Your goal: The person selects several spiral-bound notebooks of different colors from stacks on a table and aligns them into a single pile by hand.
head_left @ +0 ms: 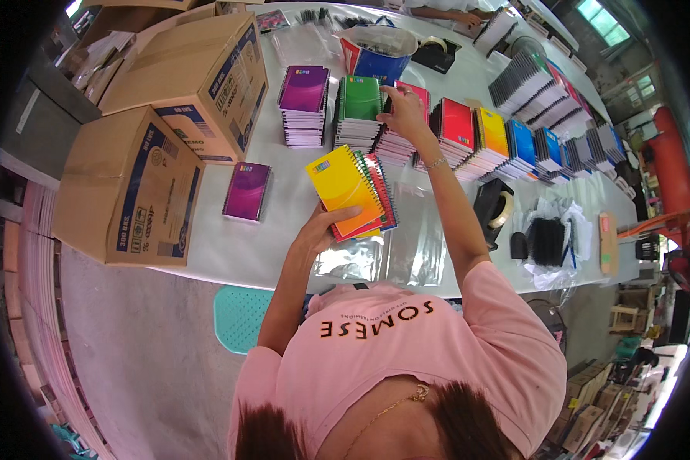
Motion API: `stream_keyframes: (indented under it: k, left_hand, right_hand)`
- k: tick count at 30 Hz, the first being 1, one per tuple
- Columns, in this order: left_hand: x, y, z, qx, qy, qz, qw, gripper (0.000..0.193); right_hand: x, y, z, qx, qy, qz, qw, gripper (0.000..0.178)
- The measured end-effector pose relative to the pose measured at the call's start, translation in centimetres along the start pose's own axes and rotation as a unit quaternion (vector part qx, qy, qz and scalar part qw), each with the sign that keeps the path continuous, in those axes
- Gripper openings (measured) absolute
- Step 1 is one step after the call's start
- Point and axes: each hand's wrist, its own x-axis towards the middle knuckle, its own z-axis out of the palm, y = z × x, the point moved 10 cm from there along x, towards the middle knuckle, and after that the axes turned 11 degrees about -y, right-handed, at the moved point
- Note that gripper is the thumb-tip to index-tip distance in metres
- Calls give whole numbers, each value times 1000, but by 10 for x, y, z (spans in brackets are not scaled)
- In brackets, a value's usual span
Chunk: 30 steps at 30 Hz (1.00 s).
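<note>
My left hand (323, 227) grips a small fanned bundle of spiral notebooks (345, 186), its thumb across the yellow-orange cover on top. Red and blue edges show beneath that cover. My right hand (408, 113) is stretched forward over a pink-red notebook stack (395, 146), thumb and forefinger apart at the right edge of the green notebook stack (360, 100). Whether the fingertips touch a cover cannot be made out. Left of the green stack stands a purple notebook stack (304, 92). A single purple notebook (247, 192) lies nearer me.
Red (456, 124), yellow (492, 132) and blue notebook stacks (521, 142) continue rightward. Cardboard boxes (134, 188) stand at left. Tape dispensers (494, 211), clear plastic sleeves (414, 245) and a black bundle (548, 241) lie on the table. A co-worker's hands (468, 17) show at the far side.
</note>
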Motion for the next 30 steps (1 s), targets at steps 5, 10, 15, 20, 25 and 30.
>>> stream_keyframes:
  k: [5,10,15,20,25,30]
  left_hand:
    - [8,1,-14,-25,-18,14,999,50]
    - [-1,8,-29,-40,22,37,998,53]
    - [-14,16,-45,-40,37,66,996,53]
    - [-28,28,-65,-63,67,141,986,46]
    - [-27,38,-54,-146,27,158,976,48]
    - [-27,42,-41,-148,6,172,974,49]
  right_hand:
    - [22,-31,14,117,-25,-127,985,55]
    - [42,-140,32,81,18,-214,973,46]
    - [47,-193,88,-107,-83,-170,976,39]
    - [59,-190,103,-198,-89,-127,968,33]
    - [65,-178,80,-51,-79,-181,979,29]
    - [83,-129,17,20,28,-109,993,23]
